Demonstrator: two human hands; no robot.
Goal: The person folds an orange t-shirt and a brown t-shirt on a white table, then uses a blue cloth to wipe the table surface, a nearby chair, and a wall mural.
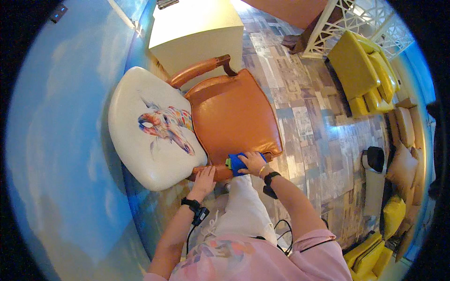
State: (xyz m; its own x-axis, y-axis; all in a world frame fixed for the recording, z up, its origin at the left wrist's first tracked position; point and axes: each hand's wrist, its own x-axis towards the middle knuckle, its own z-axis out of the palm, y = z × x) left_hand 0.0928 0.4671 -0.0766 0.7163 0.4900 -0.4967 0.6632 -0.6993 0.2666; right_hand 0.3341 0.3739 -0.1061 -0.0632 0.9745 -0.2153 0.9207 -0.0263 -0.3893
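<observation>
Before me stands an armchair with an orange-brown leather seat [235, 119] and a cream backrest [133, 154] printed with a colourful giraffe. My right hand [252, 162] presses a folded blue cloth [236, 165], with a green patch at its edge, onto the front of the near armrest [222, 172]. Further back on that armrest rests my left hand [204, 181], its fingers laid over the top and no object in it. The far armrest [197, 72] is untouched.
A cream cabinet [197, 45] stands beyond the chair. On the left rises a blue wall painted with clouds [63, 133]. Yellow armchairs [355, 70] and a sofa with cushions [404, 165] line the right side. A black cable [286, 228] hangs near my body.
</observation>
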